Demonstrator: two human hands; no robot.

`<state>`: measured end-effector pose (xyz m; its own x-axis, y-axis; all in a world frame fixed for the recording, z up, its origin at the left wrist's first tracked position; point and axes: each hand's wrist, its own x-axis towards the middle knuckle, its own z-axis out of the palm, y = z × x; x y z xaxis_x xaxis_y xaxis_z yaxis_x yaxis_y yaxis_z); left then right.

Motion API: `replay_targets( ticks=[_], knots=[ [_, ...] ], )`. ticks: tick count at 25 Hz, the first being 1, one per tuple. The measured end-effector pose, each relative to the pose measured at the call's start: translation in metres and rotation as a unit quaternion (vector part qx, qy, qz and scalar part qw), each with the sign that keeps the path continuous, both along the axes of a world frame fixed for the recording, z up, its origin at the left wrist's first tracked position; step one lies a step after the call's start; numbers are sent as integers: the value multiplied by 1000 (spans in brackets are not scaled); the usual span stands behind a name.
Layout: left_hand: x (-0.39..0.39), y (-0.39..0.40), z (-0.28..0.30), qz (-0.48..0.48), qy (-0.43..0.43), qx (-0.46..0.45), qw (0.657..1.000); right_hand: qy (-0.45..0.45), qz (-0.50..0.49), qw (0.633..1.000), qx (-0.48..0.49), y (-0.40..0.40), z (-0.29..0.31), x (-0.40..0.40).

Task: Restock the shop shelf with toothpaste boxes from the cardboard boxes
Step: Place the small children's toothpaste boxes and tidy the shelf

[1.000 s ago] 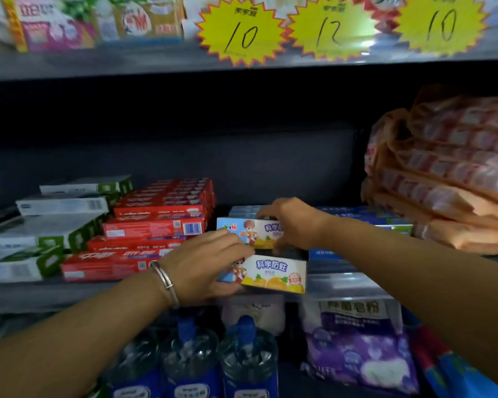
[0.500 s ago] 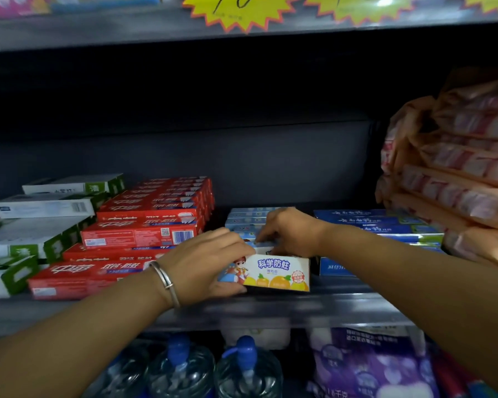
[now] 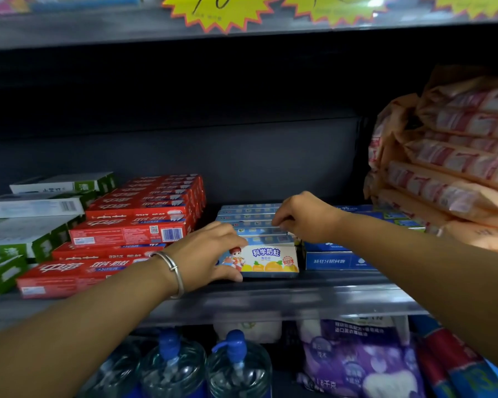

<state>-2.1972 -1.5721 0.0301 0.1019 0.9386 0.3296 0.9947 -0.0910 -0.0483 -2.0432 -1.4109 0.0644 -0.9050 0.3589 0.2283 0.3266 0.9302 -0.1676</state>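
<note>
My left hand (image 3: pixel 210 254) curls round the left end of the front toothpaste box (image 3: pixel 266 258) — thumb underneath at the shelf's edge, fingers over the top — and the box sits flat on the shelf (image 3: pixel 314 294), its cartoon face turned toward me. My right hand (image 3: pixel 302 215) is just behind it, fingers bent down and pinching at the top of the next box in the row of blue boxes (image 3: pixel 247 218) that runs back from the front one. A silver bangle (image 3: pixel 171 267) rides my left wrist.

Just left of my left hand lie the stacked red boxes (image 3: pixel 133 225), close against my knuckles, and beyond them the white-and-green boxes (image 3: pixel 32 219). Under my right forearm, touching the front box's right end, sit the dark blue boxes (image 3: pixel 339 259). Further right, pink packets (image 3: pixel 454 156) are piled high. Yellow price stars (image 3: pixel 219 10) hang from the shelf above — below, water bottles (image 3: pixel 204 366) and a purple bag (image 3: pixel 360 360).
</note>
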Motion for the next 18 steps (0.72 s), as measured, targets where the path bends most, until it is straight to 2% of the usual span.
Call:
replay_targets(
  ticks=[6, 12, 18],
  knots=[
    [3, 1, -4, 49, 10, -71, 996, 0, -1, 1000, 0, -1, 1, 14],
    [42, 12, 7, 46, 5, -33, 998, -9, -25, 1000, 4, 7, 10, 55],
    [95, 56, 10, 57, 7, 2, 998, -35, -71, 997, 12, 27, 17, 106]
  ],
)
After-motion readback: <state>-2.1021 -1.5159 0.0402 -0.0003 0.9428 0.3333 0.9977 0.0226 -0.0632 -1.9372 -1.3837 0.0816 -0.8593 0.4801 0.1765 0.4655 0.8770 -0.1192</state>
